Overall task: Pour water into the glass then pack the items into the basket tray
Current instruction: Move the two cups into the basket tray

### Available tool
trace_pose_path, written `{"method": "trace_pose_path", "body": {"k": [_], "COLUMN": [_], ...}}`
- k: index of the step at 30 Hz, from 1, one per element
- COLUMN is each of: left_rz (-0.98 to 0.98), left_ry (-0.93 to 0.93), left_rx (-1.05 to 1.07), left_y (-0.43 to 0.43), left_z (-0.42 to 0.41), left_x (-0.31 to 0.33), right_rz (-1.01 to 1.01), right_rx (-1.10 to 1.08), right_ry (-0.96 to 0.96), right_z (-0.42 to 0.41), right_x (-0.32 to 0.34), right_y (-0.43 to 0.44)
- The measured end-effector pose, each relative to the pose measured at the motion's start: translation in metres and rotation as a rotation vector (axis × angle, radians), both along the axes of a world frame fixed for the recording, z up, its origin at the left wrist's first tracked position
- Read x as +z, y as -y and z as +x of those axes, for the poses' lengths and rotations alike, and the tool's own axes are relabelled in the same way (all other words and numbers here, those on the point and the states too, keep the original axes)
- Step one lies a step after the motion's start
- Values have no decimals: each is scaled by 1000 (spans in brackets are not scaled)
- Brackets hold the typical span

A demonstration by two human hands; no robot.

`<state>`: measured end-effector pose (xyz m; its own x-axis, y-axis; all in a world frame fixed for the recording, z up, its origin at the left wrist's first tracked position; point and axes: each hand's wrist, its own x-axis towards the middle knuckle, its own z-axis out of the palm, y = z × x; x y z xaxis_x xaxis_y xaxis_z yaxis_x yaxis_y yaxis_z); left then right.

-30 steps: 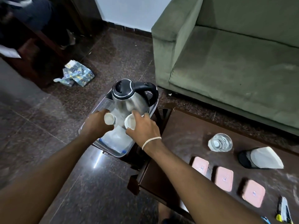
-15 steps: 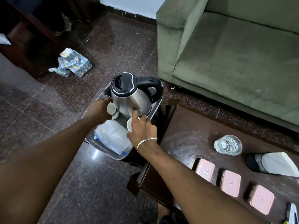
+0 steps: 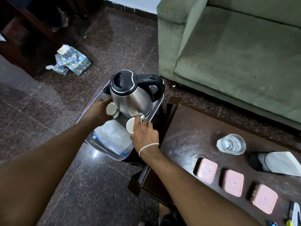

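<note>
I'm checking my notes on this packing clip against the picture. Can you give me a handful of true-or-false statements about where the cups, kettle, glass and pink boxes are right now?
1. Each hand holds a small white cup. True: the left hand and right hand each grip one.
2. The kettle stands on the table. False: it stands in the tray.
3. The glass is in the tray. False: it sits on the table.
4. Three pink boxes lie in a row on the table. True.
5. The kettle's lid is open. False: it is shut.
</note>
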<state>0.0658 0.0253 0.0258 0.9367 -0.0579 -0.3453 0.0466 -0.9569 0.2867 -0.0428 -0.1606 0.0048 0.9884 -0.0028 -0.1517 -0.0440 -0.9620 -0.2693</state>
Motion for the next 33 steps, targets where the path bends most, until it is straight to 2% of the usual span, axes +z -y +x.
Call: {"method": "trace_pose_path", "body": {"k": [5, 8, 9, 12, 17, 20, 25, 30, 33], "left_rz": [16, 180, 217, 281, 397, 435, 399, 360, 240], "left_ry": [44, 188, 172, -26, -302, -315, -322, -201, 121], "left_rx": [2, 72, 105, 152, -32, -56, 52, 46, -3], "left_y": [8, 7, 7, 8, 11, 14, 18, 37, 58], "left_z": [-18, -36, -40, -51, -68, -77, -85, -91, -104], "left_x": [6, 2, 1, -4, -23, -34, -29, -4, 10], "right_rz": [38, 65, 75, 101, 171, 221, 303, 336, 330], "right_rx": [-30, -43, -46, -44, -18, -17, -22, -110, -164], "right_ry": [-37, -30, -26, -5, 24, 43, 118, 168, 167], "right_z": [-1, -1, -1, -5, -14, -18, -29, -64, -91], "right_x": [-2, 2, 3, 8, 20, 27, 38, 41, 37], "right_y": [2, 3, 4, 9, 16, 23, 37, 86, 121]}}
